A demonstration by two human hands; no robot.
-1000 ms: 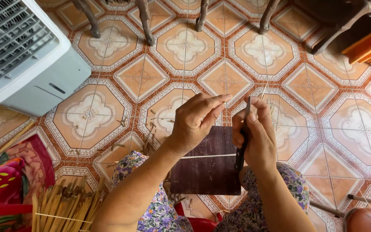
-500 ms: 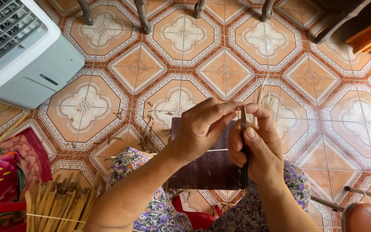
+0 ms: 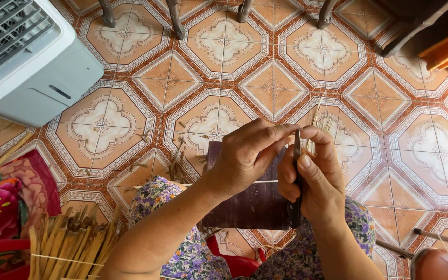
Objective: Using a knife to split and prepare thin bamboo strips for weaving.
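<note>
My right hand grips a dark knife held upright, blade pointing up between thumb and fingers. My left hand pinches a thin pale bamboo sliver right at the blade, fingertips touching those of the other hand. The sliver's frayed end sticks up beyond the fingers. Both hands hover over a dark purple-brown board resting on my lap, which is covered by floral cloth. A thin pale strip lies across the board.
A white fan or cooler unit stands at the top left. A bundle of split bamboo sticks lies at the bottom left beside red flowered fabric. Shavings litter the patterned tiles. Chair legs stand at the top.
The hands have shifted slightly and come closer together; the sliver has been drawn along the blade, with the left fingers now stretched over it. The view has tilted a little.
</note>
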